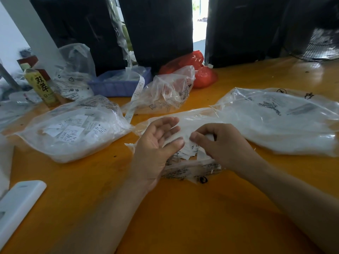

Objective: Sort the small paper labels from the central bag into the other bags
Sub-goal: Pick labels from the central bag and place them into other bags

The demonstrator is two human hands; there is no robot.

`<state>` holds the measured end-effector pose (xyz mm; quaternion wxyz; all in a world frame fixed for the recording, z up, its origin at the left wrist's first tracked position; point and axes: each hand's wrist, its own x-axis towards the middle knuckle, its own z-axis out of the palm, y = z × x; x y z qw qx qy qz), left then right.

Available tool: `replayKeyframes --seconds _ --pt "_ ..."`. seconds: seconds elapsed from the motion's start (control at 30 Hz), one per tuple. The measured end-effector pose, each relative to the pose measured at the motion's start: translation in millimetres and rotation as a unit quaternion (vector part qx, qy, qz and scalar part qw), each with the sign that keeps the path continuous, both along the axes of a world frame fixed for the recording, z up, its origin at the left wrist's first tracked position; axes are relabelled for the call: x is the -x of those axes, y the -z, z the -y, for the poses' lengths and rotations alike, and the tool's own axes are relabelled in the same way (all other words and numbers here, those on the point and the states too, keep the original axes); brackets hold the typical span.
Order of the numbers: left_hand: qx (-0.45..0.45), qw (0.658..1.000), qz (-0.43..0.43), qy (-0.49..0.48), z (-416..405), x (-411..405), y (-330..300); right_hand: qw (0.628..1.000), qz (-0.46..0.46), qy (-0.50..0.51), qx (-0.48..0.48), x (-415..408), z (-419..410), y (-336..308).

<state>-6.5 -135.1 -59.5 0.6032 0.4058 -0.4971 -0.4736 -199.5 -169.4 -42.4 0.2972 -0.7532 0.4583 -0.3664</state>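
Note:
The central clear plastic bag (194,116) lies flat on the orange table (183,208), with small white paper labels (190,153) piled at its mouth. My left hand (157,145) hovers palm-up and relaxed over the bag's left side, holding nothing. My right hand (220,142) has its fingers curled down into the pile and pinches labels. A clear bag of labels (73,129) lies to the left, a large clear bag (280,121) to the right, and a crumpled clear bag (165,92) behind the middle.
A yellow-labelled bottle (43,87), a blue plastic tray (119,83) with a paper strip (136,96) hanging out, and red bags (200,70) stand at the back. A white flat object (18,204) lies at the near left. Black bags (161,30) wall off the far edge.

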Motion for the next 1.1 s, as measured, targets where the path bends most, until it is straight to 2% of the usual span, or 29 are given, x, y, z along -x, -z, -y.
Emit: replayKeyframes --seconds 0.07,0.23,0.37,0.43,0.57,0.67,0.83,1.1 --pt "-0.048 0.999 0.005 0.001 -0.2 -1.7 -3.2 1.000 -0.017 -0.006 0.025 2.6 1.3 -1.9" --pt "-0.097 0.986 0.138 0.000 -2.7 -7.3 -5.8 0.988 -0.096 -0.048 0.113 7.0 1.9 -2.9" --pt "-0.110 0.987 0.114 0.007 -2.4 -9.6 -5.6 0.983 -0.116 -0.068 0.123 7.4 0.9 -2.5" --pt "-0.115 0.992 0.056 0.009 -1.9 -8.6 -5.3 0.985 -0.112 -0.063 0.114 6.3 1.7 -2.5" --pt "-0.143 0.982 -0.126 0.017 0.9 -9.3 -7.8 0.996 -0.041 0.001 0.083 9.0 6.3 -4.5" --pt "-0.146 0.970 -0.196 0.011 1.9 -11.1 -11.4 0.997 0.065 0.044 0.028 12.7 8.7 -3.7" --pt "-0.154 0.969 -0.191 -0.033 1.8 -9.1 -10.3 0.984 0.165 0.053 -0.025 12.1 10.6 -3.9" --pt "-0.163 0.968 -0.193 -0.012 0.9 -7.9 -12.7 0.960 0.264 -0.005 -0.091 9.6 6.3 -5.4"
